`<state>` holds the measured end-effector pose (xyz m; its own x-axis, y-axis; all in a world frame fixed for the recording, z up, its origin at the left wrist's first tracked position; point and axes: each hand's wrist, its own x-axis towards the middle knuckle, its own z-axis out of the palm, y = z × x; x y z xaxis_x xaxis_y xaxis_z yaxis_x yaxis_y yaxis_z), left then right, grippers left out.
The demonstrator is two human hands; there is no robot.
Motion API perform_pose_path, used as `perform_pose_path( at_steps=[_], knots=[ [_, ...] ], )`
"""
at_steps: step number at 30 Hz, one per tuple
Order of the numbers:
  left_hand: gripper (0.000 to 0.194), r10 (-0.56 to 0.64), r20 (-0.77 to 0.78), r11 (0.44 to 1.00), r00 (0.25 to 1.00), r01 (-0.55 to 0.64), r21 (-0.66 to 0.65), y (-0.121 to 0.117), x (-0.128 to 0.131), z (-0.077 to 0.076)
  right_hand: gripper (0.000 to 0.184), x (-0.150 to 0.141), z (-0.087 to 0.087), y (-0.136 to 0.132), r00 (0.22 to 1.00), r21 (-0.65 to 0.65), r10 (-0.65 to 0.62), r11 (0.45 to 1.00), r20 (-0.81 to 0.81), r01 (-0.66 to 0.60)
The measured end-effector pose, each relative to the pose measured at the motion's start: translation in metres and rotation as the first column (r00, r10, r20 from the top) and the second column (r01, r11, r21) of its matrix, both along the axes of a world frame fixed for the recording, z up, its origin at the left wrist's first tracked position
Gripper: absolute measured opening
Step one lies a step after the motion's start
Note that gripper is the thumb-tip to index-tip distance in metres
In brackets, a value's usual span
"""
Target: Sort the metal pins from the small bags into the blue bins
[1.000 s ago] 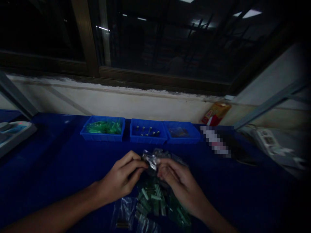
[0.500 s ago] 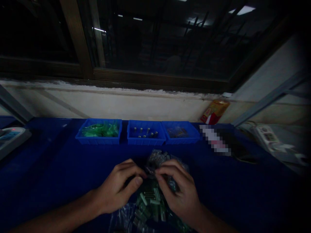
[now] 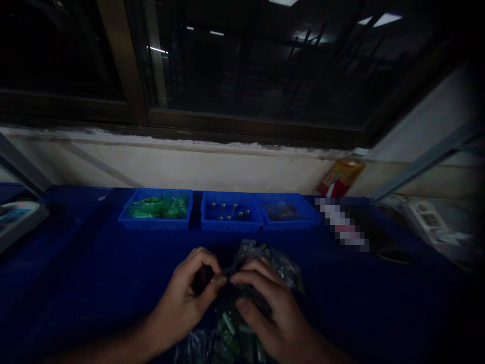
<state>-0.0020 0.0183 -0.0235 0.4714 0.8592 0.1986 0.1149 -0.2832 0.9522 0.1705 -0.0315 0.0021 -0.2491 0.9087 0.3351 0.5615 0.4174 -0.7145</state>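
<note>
My left hand [image 3: 193,288] is closed in a pinch, thumb against forefinger. Whatever lies between those fingertips is too small and dark to make out. Close beside it, my right hand [image 3: 271,303] has its thumb apart from the fingers, and its forefinger reaches almost to the left fingertips. Behind the right hand lies a pile of clear plastic packets [image 3: 290,268]. Below and between the hands are several small greenish packets [image 3: 227,323], partly hidden by the right hand. Crumpled clear plastic [image 3: 195,346] lies under my left wrist.
Along the wall stand blue bins: one with green packets [image 3: 162,207], one with several metal fittings [image 3: 240,215], one with brownish packets [image 3: 280,210]. A white device [image 3: 22,220] sits at left, a red and yellow pack [image 3: 341,177] at right. The table [image 3: 94,273] is blue.
My left thumb and forefinger have closed together. The right fingers have shifted left toward them, and the right thumb has parted from its forefinger. The camera view has tilted slightly.
</note>
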Motion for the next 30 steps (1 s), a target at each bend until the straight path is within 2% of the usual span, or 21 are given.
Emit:
perform_pose_path(
  at_steps=[3,7,10,13,15,17,20,23,27,30],
  knots=[
    [0.011,-0.049,-0.055,0.983,0.997,0.058,0.174,-0.003,-0.001,0.003,0.013,-0.002,0.002,-0.002,0.996,-0.078,-0.023,0.997,-0.088,0.016],
    [0.022,-0.061,-0.107,0.974,0.992,0.083,0.211,-0.005,-0.002,0.003,0.01,-0.006,-0.003,-0.002,0.993,-0.073,-0.085,0.994,-0.086,0.079],
    [0.023,-0.068,-0.109,0.982,0.992,0.086,0.17,-0.004,-0.001,0.004,0.012,-0.005,-0.005,0.001,0.985,-0.032,-0.141,0.99,-0.095,0.138],
    [0.015,-0.101,-0.093,0.992,0.99,0.108,0.067,0.0,0.0,0.007,0.012,-0.003,-0.005,0.003,0.979,0.1,-0.161,0.98,-0.121,0.174],
    [0.018,-0.134,-0.058,0.991,0.989,0.134,-0.009,0.001,-0.001,0.009,0.017,-0.003,-0.005,0.002,0.988,0.19,-0.121,0.972,-0.09,0.137],
    [0.026,-0.148,-0.009,0.986,0.989,0.147,-0.076,0.001,-0.002,0.01,0.022,-0.003,-0.006,-0.001,0.997,0.221,-0.066,0.973,-0.028,0.071],
    [0.023,-0.131,0.037,0.977,0.991,0.136,-0.165,0.001,-0.001,0.007,0.025,-0.004,-0.01,-0.003,0.999,0.164,-0.028,0.986,0.044,0.02],
    [0.017,-0.08,0.05,0.978,0.996,0.088,-0.191,0.002,0.001,0.002,0.03,-0.003,-0.01,-0.002,0.998,0.072,-0.009,0.997,0.059,0.005],
    [0.013,0.031,0.041,0.991,0.999,-0.025,-0.128,0.002,0.001,0.001,0.033,-0.001,-0.005,0.0,1.0,0.012,0.014,1.0,0.006,-0.014],
    [0.01,0.093,0.014,0.996,0.996,-0.093,-0.013,0.001,-0.001,0.003,0.02,-0.002,-0.002,0.003,0.992,-0.017,-0.093,0.996,-0.082,0.092]
  ],
)
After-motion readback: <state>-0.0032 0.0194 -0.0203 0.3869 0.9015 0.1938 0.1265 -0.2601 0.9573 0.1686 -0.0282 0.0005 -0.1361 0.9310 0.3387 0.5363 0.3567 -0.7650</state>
